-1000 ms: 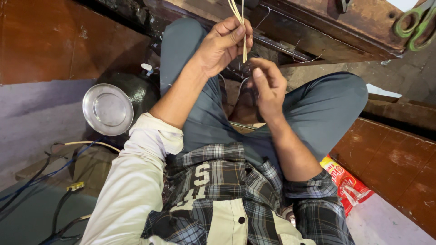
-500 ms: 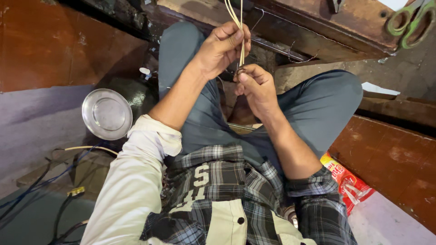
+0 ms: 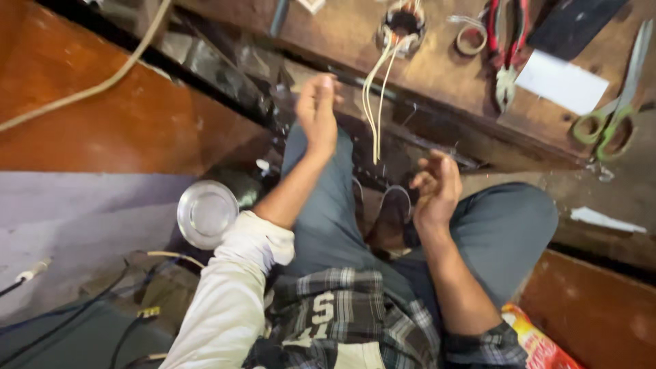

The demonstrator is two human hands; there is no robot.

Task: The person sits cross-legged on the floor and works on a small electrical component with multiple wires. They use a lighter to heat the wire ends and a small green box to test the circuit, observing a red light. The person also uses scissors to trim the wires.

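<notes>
Beside knee: red packet (image 3: 540,345) (crumpled) | white card (image 3: 560,82) on bench | hands (image 3: 318,113) released.

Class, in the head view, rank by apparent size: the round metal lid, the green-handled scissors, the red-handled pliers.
Largest to smallest:
1. Green-handled scissors
2. Red-handled pliers, partly cut off at the top, so unsure
3. Round metal lid
</notes>
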